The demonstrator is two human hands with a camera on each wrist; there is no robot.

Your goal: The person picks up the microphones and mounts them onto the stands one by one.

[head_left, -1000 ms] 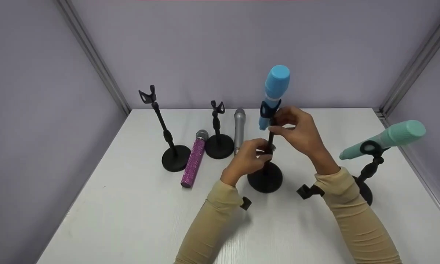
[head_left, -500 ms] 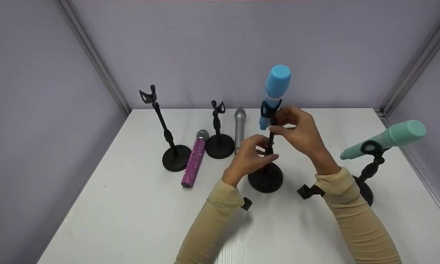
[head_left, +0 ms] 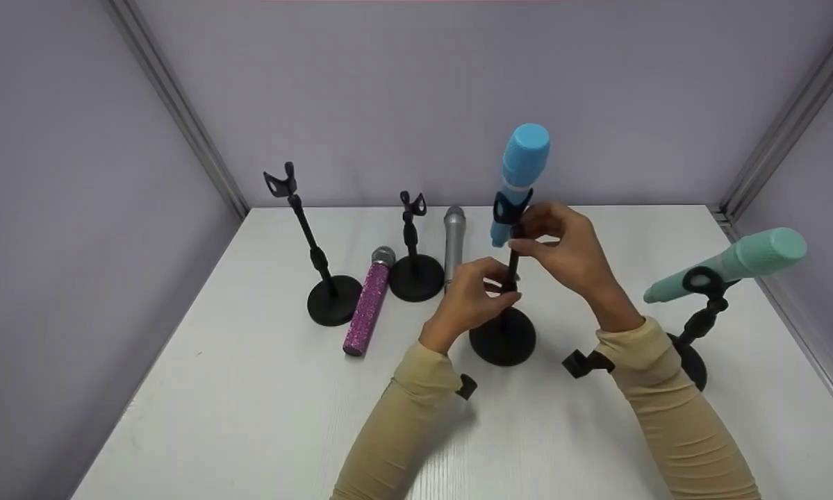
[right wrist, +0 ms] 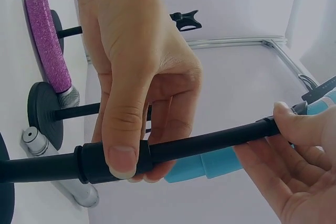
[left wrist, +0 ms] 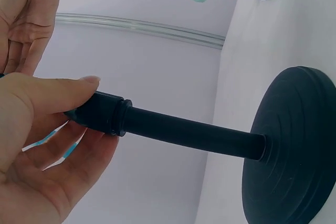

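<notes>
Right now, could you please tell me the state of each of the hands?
Left hand: closed, holding the stand under the blue microphone.
Right hand: closed, holding the same stand, higher up.

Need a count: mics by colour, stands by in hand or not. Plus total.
Stand in hand: 1
Other stands: 3
Blue mic: 1
Mint green mic: 1
Magenta mic: 1
Silver mic: 1
Total: 8
</notes>
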